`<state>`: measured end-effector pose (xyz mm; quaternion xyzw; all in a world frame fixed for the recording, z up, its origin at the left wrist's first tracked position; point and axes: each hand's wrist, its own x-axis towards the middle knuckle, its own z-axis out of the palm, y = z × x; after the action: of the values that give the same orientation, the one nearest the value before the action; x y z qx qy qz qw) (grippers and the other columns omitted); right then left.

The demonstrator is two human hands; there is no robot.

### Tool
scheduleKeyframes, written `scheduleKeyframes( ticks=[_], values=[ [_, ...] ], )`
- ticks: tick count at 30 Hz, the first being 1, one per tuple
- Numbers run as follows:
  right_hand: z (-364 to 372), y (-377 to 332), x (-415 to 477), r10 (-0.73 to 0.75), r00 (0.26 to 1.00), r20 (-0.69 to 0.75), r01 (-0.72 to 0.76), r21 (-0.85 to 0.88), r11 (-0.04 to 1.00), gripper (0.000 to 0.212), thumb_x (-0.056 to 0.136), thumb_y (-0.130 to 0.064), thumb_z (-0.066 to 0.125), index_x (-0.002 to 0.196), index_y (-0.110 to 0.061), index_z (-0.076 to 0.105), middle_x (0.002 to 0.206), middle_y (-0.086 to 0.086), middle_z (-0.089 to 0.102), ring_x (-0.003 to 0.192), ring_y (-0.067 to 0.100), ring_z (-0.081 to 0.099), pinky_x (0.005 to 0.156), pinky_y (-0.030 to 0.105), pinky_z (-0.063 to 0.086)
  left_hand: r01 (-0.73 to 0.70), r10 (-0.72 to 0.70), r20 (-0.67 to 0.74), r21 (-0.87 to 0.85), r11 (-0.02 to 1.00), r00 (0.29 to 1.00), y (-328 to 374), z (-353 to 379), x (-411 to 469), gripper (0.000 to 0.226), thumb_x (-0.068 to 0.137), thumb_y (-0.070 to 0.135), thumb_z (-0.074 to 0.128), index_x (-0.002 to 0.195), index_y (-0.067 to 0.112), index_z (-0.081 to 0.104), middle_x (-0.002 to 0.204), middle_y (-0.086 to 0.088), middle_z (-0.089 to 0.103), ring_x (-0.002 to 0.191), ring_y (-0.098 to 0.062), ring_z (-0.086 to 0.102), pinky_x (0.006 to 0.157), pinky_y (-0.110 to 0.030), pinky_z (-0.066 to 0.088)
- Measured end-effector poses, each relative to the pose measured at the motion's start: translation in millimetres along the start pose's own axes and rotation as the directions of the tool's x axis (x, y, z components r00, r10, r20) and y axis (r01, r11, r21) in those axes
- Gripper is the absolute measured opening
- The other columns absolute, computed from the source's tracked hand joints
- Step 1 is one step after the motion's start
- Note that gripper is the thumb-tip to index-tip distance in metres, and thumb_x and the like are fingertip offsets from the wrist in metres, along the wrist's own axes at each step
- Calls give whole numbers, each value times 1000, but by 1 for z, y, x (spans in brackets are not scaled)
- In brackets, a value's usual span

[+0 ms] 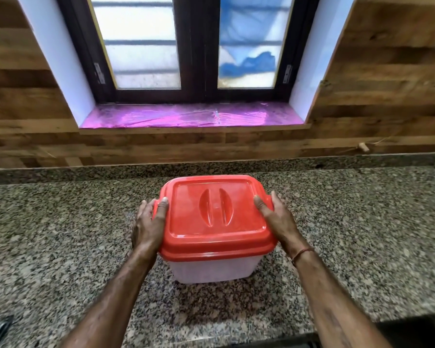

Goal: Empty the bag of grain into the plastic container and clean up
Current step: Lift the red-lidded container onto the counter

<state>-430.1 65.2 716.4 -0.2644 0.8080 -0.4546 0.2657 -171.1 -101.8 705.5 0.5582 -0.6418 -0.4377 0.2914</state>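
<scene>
Left hand (pixel 148 227) and right hand (pixel 276 219) clasp lid (pixel 216 212) edges, thumbs on top; container (pixel 211 270) near counter (pixel 60 234) front edge. Opening or sealing, unclear; next needs even two-sided force.

The middle of the counter (pixel 60 234) is taken up by the container (pixel 212 270). Its lid (pixel 216 214) is gripped at the sides by the left hand (pixel 148 227) and right hand (pixel 276 219). Wide passage is left over the granite to either side and in front. Behind, a narrower strip is bounded by the wall (pixel 161 146).
</scene>
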Motion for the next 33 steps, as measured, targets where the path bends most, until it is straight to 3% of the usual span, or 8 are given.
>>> scheduleKeyframes(
  ticks=[2, 6, 10, 15, 21, 24, 28, 33],
  values=[
    [1, -3, -7, 45, 998, -32, -40, 126, 991, 94, 80, -80, 55, 150, -20, 37, 130, 17, 64, 93, 27, 75, 72, 49, 65, 16, -15, 14, -9, 1000, 1000, 2, -1, -2, 103, 77, 93, 29, 155, 26, 40, 168, -2, 21, 145, -30, 40, 107, -61, 45],
    [20, -18, -15, -51, 899, -434, -37, -192, 981, 55, 86, -69, 55, 105, -17, 54, 105, 2, 62, 92, 21, 64, 74, 46, 62, 10, -8, -17, 105, 994, 1000, 11, -3, -10, 96, 79, 80, 28, 156, 23, 38, 171, -1, 12, 155, -28, 16, 120, -59, 25],
    [20, -22, -19, 64, 950, -307, -63, 12, 998, 49, 89, -56, 65, 106, -10, 62, 92, 10, 71, 72, 24, 72, 59, 39, 63, -21, 22, -6, 150, 988, 1000, 15, -6, -14, 98, 78, 80, 29, 155, 22, 40, 172, -2, 6, 158, -23, -8, 122, -60, -6],
    [26, -26, -25, -53, 945, -322, 64, 26, 998, 46, 90, -41, 71, 124, -16, 55, 111, 10, 66, 87, 26, 71, 72, 48, 64, -37, 31, 41, 145, 989, 999, 24, -6, -15, 104, 75, 80, 35, 157, 15, 30, 170, -14, -7, 156, -25, -20, 118, -63, -20],
    [24, -31, -29, 101, 960, -259, -53, 189, 981, 47, 82, -44, 79, 111, -15, 56, 107, 13, 67, 81, 25, 72, 66, 41, 64, 67, -68, 88, 16, 998, 994, -28, 7, 32, 105, 50, 98, 62, 136, 45, 31, 153, -18, 43, 139, -42, 46, 102, -71, 42],
    [22, -32, -31, 91, 970, -224, -36, 237, 971, 52, 84, -40, 78, 123, -11, 58, 109, 14, 71, 84, 28, 75, 72, 48, 65, 23, -17, 78, -66, 998, 997, -4, -6, 7, 106, 59, 92, 63, 145, 43, 24, 149, -14, 46, 130, -39, 54, 94, -66, 51],
    [17, -41, -33, 59, 975, -212, 8, 303, 953, 68, 84, -40, 79, 139, -12, 52, 122, 14, 68, 94, 26, 72, 77, 43, 63, -26, 48, 88, -238, 971, 995, 39, -22, -26, 93, 90, 51, 68, 160, 20, 16, 139, -12, 54, 110, -31, 66, 84, -51, 60],
    [18, -54, -45, -141, 938, -318, 221, 232, 947, 78, 84, -53, 74, 149, -25, 42, 126, 3, 65, 103, 22, 70, 85, 46, 61, -84, 88, -4, -324, 942, 996, 52, -30, -30, 77, 89, 47, 72, 151, 16, 37, 128, -10, 64, 106, -29, 69, 87, -53, 61]
  ],
)
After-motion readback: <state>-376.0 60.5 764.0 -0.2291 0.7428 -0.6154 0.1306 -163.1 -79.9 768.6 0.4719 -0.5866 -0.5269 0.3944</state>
